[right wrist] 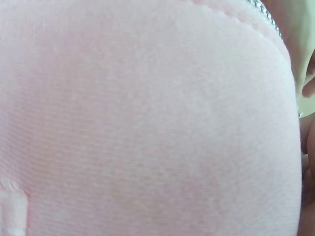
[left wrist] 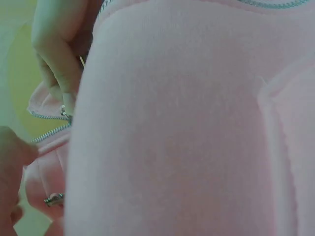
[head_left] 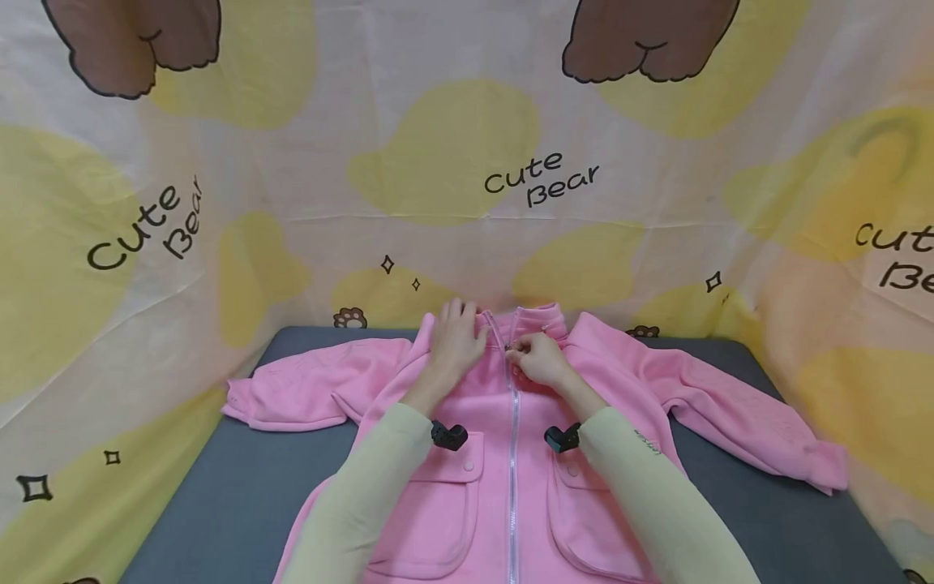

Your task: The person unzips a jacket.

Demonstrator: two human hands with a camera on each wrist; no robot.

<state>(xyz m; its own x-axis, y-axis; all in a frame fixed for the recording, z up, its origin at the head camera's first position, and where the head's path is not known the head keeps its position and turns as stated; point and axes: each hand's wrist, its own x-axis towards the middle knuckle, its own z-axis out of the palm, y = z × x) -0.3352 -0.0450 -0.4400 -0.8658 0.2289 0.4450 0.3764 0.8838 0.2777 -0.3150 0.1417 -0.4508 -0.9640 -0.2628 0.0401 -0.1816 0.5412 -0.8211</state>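
Observation:
A pink zip-front jacket [head_left: 474, 389] lies front up, sleeves spread out. Its metal zipper [head_left: 514, 478] is closed up the front and parts at the collar [head_left: 540, 318]. My right hand [head_left: 540, 358] pinches the small zipper pull at the base of the collar opening. The left wrist view shows these right fingertips [left wrist: 69, 101] at the slider. On the collar's left half, my left hand [head_left: 458, 337] grips the edge, its thumb beside the zipper teeth. Pink cloth fills most of both wrist views and hides part of the hands.
A grey surface [head_left: 212, 478] lies under the jacket. Behind and at both sides hangs a patterned cloth [head_left: 438, 162] with bears and lettering. Two flap pockets [head_left: 430, 511] sit on the jacket front. A black wrist camera [head_left: 448, 435] is on each forearm.

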